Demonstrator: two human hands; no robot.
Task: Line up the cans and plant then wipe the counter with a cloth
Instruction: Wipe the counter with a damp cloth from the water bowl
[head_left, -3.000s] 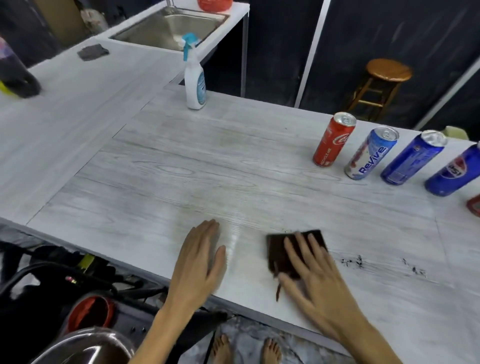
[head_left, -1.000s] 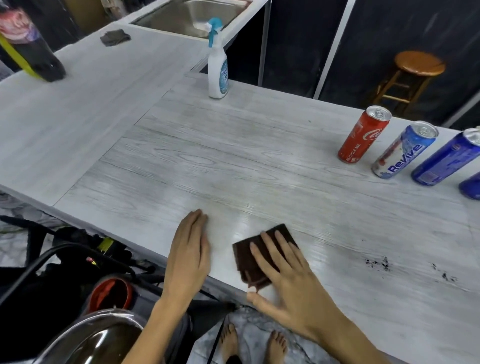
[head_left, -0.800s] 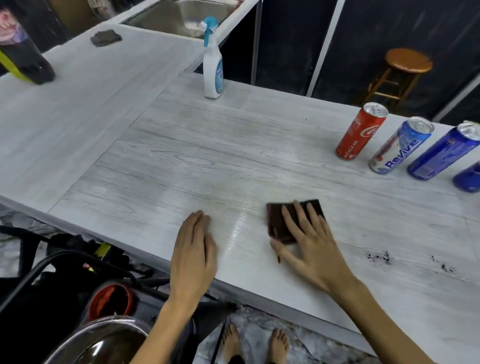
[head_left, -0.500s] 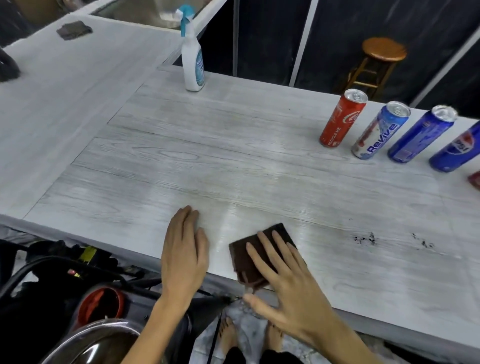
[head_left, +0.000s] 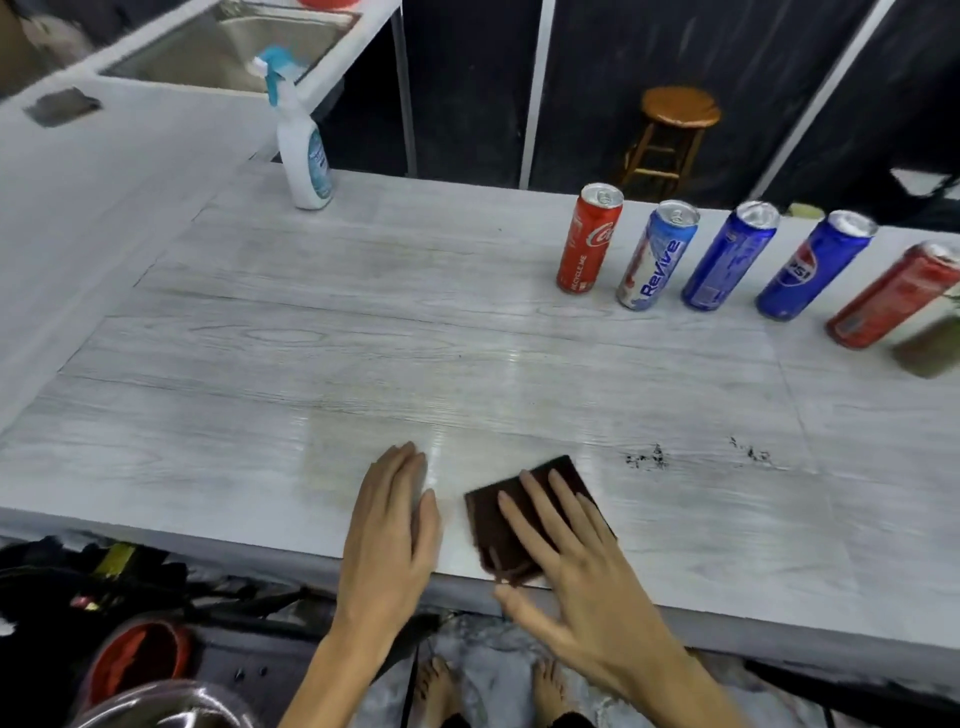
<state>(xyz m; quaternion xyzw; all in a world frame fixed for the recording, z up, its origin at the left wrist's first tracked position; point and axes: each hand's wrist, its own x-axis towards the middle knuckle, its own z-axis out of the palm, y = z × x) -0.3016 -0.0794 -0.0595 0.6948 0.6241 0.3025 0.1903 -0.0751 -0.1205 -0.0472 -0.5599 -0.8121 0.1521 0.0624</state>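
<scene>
Cloth (head_left: 506, 525) under right hand (head_left: 582, 582) fingers (head_left: 540, 506), flat

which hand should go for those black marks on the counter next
Right. The right hand is already pressed flat on the cloth, and the black marks lie just beyond it on that side. The left hand rests bare on the counter, farther from them.
</scene>
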